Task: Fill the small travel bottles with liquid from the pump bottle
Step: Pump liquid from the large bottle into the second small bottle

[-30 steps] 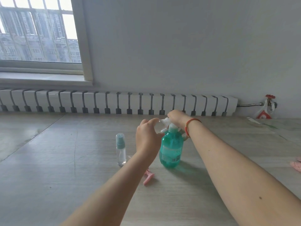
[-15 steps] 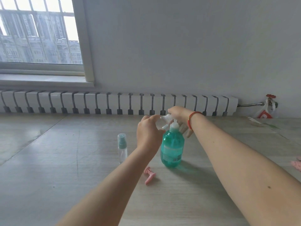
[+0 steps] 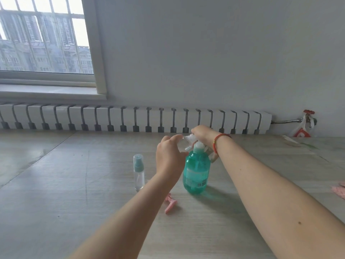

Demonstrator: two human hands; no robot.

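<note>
A teal pump bottle [image 3: 196, 171] stands on the wooden floor. My right hand [image 3: 202, 133] lies over its white pump head [image 3: 198, 145], with the fingers curled down behind the neck. My left hand [image 3: 169, 156] grips a small clear travel bottle [image 3: 184, 143], tilted against the pump's nozzle; most of it is hidden by the fingers. A second clear travel bottle [image 3: 138, 171] with a teal sprayer under a clear cap stands upright to the left, apart from both hands.
A pink plastic piece [image 3: 170, 202] lies on the floor just in front of the bottles, under my left forearm. A long white radiator [image 3: 134, 118] runs along the far wall. Something pink [image 3: 339, 189] lies at the right edge.
Both hands stay at the top of the pump bottle, with only small shifts. The view has drifted slightly. The capped bottle has not moved.
</note>
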